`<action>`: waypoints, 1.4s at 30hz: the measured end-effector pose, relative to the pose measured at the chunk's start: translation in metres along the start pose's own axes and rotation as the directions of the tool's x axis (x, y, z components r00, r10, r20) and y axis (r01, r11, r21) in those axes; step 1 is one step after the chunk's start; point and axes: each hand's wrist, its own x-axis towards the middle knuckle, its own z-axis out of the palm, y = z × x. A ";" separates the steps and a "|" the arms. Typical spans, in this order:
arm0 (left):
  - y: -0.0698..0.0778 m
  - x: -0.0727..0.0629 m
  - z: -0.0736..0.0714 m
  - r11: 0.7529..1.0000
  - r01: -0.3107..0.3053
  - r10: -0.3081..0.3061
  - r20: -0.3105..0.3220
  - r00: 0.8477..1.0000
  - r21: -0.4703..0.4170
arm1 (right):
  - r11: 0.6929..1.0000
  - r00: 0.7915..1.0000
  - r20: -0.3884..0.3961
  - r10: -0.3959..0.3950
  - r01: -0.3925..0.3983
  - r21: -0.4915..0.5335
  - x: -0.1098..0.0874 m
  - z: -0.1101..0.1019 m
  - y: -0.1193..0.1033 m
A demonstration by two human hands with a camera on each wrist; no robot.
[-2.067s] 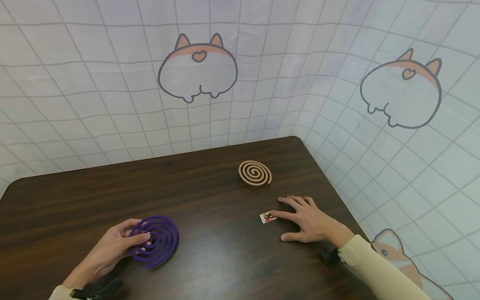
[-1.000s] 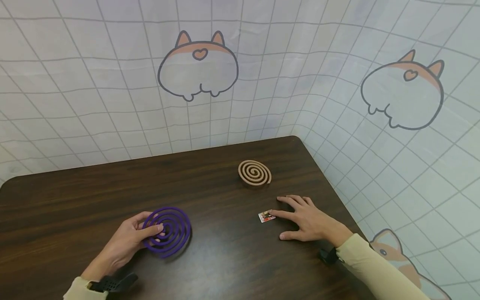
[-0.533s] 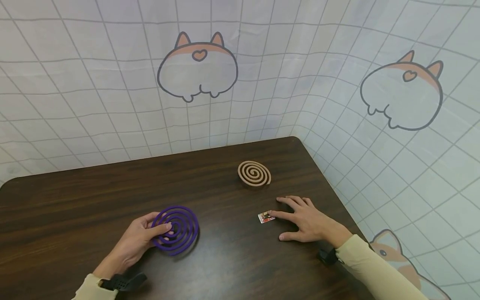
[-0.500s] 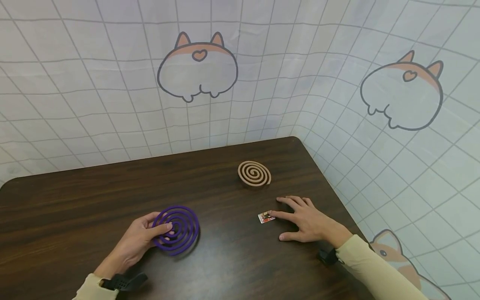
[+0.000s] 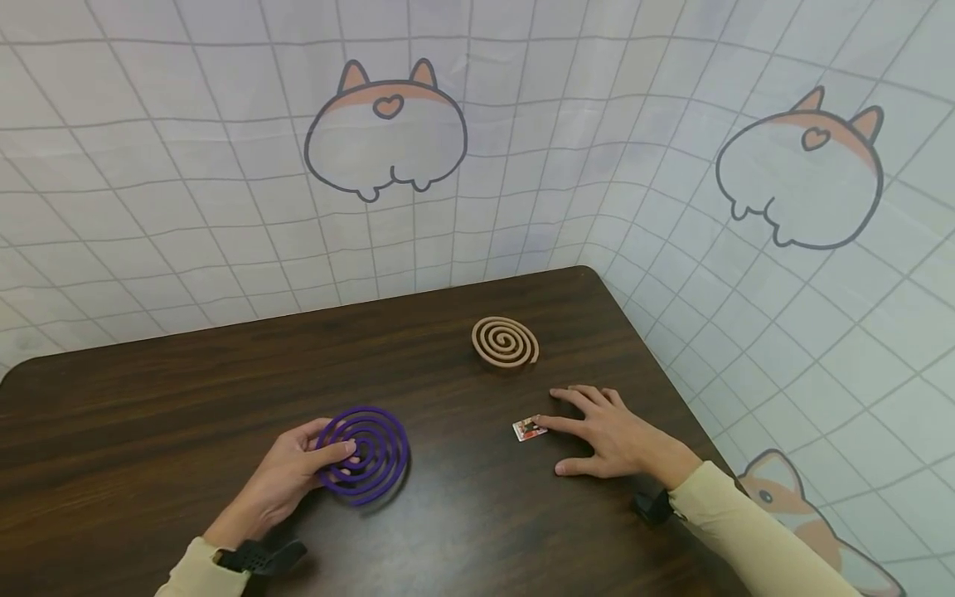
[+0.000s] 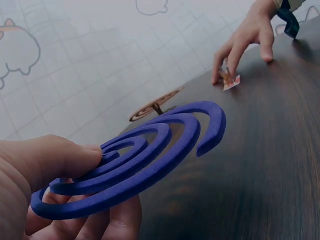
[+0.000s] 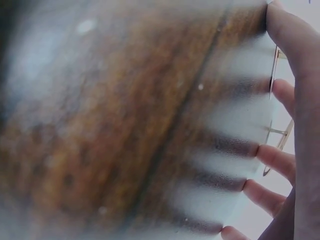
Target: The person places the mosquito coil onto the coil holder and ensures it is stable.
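My left hand holds a purple mosquito coil, thumb on top near its centre and fingers underneath. In the left wrist view the coil is tilted, its loose outer end pointing away from the hand. To the right, my right hand rests with spread fingers on the table. Its index fingertip touches a small picture card with a white border, covering one edge of it. The right wrist view shows the fingertips down on the glossy tabletop.
A tan mosquito coil stands raised on a small support behind the card. The dark wooden table has rounded back corners. A white grid-patterned curtain with cartoon corgis hangs behind and to the right.
My left hand has carried the purple coil to the right, toward the middle of the table. My right hand stays in place with its fingertip on the card.
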 end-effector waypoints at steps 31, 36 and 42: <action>0.000 0.016 0.033 0.998 -0.013 0.015 0.038 0.999 -0.055 | 1.000 1.000 0.011 0.005 -0.005 0.011 0.000 -0.002 0.000; -0.001 0.020 0.039 0.998 -0.020 0.023 0.042 0.999 -0.065 | 1.000 1.000 0.016 0.005 -0.005 0.008 0.000 -0.001 0.000; -0.001 0.024 0.045 0.995 -0.014 0.020 0.062 0.998 -0.100 | 1.000 1.000 0.021 0.009 -0.009 0.008 -0.001 -0.001 -0.001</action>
